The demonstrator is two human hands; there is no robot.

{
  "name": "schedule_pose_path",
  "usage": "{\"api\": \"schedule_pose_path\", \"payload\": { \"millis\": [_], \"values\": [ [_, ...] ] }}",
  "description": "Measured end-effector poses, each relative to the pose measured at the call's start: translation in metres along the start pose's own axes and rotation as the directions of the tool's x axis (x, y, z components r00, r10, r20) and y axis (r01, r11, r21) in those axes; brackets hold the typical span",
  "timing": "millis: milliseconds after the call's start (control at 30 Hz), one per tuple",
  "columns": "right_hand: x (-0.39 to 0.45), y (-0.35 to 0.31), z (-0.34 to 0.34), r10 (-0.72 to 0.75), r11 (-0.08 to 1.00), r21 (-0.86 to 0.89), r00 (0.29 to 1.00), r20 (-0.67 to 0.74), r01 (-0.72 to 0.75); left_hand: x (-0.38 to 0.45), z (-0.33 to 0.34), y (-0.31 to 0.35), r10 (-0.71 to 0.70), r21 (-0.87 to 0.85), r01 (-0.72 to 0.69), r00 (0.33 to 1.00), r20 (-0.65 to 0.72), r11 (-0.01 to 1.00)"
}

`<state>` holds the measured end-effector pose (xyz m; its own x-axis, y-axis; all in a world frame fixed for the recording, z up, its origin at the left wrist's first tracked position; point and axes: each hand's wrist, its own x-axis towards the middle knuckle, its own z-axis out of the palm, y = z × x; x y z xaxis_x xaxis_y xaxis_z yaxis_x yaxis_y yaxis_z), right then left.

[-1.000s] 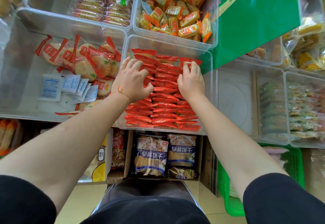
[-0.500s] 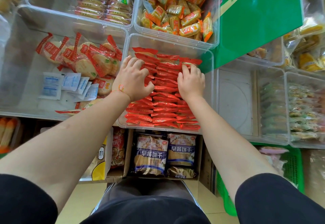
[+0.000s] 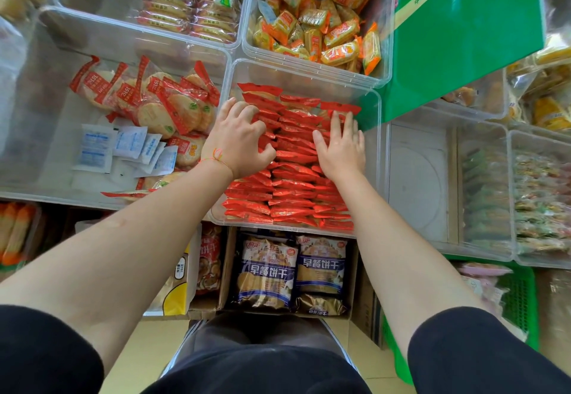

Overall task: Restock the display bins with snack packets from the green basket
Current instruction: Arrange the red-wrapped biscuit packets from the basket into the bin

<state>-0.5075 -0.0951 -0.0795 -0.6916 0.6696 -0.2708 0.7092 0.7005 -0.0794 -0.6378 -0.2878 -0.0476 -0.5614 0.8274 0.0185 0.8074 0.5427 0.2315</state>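
Pressing red packets [image 3: 290,183] in clear bin [image 3: 309,76] | left hand [image 3: 238,143] curled gripping | right hand [image 3: 341,149] flat

Glossy red foil packets [image 3: 293,183], clear plastic bin [image 3: 309,75]

Both hands [image 3: 238,138] on red packets [image 3: 293,183]
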Motion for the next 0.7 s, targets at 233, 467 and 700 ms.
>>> {"api": "schedule_pose_path", "payload": {
  "millis": [233,467,700],
  "values": [
    [-0.008,-0.019,-0.012,0.047,0.999,0.002,0.999,0.000,-0.047,0.000,-0.001,0.000,-0.002,0.006,0.002,1.000,-0.003,1.000],
    [-0.048,-0.034,0.017,-0.206,0.978,-0.015,0.974,0.097,0.209,0.000,-0.001,0.000,-0.004,0.001,0.004,1.000,0.002,1.000],
    [-0.032,-0.033,0.011,-0.211,0.978,0.025,0.972,0.099,0.209,0.000,0.000,0.001,0.004,0.012,-0.004,1.000,-0.006,1.000]
  ]
}}
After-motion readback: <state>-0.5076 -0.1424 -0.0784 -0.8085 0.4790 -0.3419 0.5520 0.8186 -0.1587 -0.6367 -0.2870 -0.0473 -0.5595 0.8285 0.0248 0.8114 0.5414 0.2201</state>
